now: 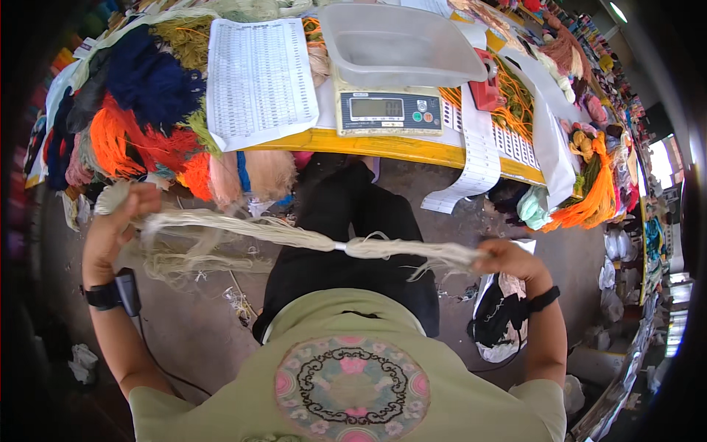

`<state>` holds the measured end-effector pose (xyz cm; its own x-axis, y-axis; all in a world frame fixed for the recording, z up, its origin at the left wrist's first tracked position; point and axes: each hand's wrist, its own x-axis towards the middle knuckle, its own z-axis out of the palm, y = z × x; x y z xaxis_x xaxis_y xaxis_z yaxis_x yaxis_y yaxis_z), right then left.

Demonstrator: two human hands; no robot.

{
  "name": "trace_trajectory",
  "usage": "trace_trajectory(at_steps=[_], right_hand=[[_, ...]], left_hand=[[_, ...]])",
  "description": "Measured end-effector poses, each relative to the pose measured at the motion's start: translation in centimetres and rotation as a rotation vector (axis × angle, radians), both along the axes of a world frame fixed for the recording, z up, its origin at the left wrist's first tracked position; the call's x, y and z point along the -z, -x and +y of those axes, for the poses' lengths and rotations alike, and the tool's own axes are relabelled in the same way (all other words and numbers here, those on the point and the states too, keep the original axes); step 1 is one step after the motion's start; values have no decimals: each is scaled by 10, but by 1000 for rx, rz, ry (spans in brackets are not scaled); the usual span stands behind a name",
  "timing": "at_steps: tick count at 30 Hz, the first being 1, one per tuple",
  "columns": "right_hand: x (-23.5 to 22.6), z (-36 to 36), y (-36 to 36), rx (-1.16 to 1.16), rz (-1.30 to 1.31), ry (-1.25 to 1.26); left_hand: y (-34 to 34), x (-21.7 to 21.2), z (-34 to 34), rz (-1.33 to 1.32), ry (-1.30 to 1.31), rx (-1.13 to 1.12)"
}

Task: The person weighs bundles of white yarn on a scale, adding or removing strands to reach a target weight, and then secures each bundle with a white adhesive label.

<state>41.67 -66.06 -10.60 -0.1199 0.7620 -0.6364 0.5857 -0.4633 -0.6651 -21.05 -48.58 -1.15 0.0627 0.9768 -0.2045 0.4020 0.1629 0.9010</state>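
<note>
We hold a cream skein [309,239] stretched level between our two hands, in front of our lap. Our left hand [121,217] is raised and closed around one end of it, the fingers wrapped over the strands, with a tuft of loose fibre sticking out above the fist. Our right hand [508,258] is closed on the other end, the yarn running out from between its fingers. About midway between the two grips a small white tie [341,247] binds the strands, and beside it a few loose loops stand up. Below the stretch nearest our left grip, more cream yarn hangs in slack loops toward the floor [199,324]. Each wrist wears a black band; the left one carries a small black box [127,291] with a cord trailing down from it.

Beyond the skein, past our dark trousers, stands a yellow-edged table [383,147]. On it, straight ahead of the tie, sits a scale [388,110] with a clear tray [398,44] on top. To the left of that lies a printed sheet [258,77]. Further left, above our left grip, are piled blue, red and orange yarns [136,118]. Beyond our right grip a paper strip [475,162] hangs over the table edge, and orange yarn [593,199] droops further off. Just under our right hand a black and white bag [501,320] lies on the floor.
</note>
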Motion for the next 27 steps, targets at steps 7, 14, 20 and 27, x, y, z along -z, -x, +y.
trace_trajectory(at_steps=[7,14,20,27], right_hand=[[-55,87,166,-387,73,-940],[-111,130,292,-256,691,-802],[-102,137,268,-144,628,-612],[-92,140,257,-14,572,-719]], left_hand=[[-89,-10,-3,-537,-243,475],[-136,-39,0,-614,-207,880],[-134,-27,6,-488,-176,793],[-175,-7,-10,-528,-296,436]])
